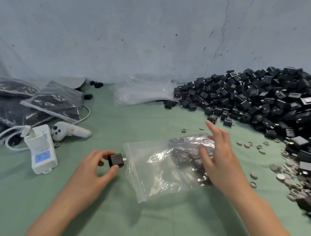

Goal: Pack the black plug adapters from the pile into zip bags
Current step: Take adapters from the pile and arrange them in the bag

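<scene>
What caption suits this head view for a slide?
Left hand holds a black cube-shaped plug adapter beside a clear plastic zip bag; right hand spread above it.

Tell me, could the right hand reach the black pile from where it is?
Probably yes. The right hand is open and holds nothing, above the bag, and the pile lies just beyond it, with only bare cloth and small grey rings between.

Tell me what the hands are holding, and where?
The left hand pinches a black plug adapter by its sides. The right hand holds nothing, open over the zip bag.
</scene>
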Demonstrator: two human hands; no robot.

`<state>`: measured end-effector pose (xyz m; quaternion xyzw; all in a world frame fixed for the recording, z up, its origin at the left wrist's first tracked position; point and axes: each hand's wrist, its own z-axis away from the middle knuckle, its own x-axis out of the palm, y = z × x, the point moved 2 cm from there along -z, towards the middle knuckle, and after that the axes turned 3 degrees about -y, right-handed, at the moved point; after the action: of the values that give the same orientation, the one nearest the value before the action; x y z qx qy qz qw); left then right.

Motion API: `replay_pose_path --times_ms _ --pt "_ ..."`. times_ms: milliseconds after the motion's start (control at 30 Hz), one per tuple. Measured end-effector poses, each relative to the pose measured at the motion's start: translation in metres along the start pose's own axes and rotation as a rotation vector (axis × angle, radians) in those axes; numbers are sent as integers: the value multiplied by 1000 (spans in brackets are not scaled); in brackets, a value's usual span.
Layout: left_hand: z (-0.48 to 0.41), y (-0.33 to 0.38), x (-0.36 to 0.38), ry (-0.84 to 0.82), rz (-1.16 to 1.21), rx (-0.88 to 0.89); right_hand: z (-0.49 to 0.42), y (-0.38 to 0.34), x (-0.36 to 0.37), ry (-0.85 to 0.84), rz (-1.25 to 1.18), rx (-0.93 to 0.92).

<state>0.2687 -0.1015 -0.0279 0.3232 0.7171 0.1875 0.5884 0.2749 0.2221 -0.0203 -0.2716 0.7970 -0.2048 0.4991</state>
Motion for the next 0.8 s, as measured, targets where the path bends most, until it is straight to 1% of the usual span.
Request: replay_pose_path --times_ms 167,300,367,433,467,500,567,600,667,700,800 --pt "-1 5 21 -123 -21 60 1 20 -10 108 -14 165" --pt "-11 26 44 -176 -29 131 -4 25 -12 183 -21 207" --pt "-18 37 54 -228 -11 153 -7 29 -13 186 -10 234" --pt "-25 43 65 -329 40 152 -9 32 -14 170 10 263" --pt "-28 46 69 -350 33 163 -11 34 -16 167 13 276" --pt "-31 47 71 -335 -3 180 -12 35 -18 172 10 288" --pt "-38 50 76 -249 -57 222 -16 42 -26 199 13 326" --pt "-43 49 78 -202 -34 235 -17 48 -31 221 28 356" --pt "-51 45 80 -161 28 188 -20 62 -43 280 84 433" --pt "-53 42 78 -177 9 207 -21 70 -49 309 121 478" --pt "-53 33 73 -303 -72 373 -21 92 -65 349 267 586"
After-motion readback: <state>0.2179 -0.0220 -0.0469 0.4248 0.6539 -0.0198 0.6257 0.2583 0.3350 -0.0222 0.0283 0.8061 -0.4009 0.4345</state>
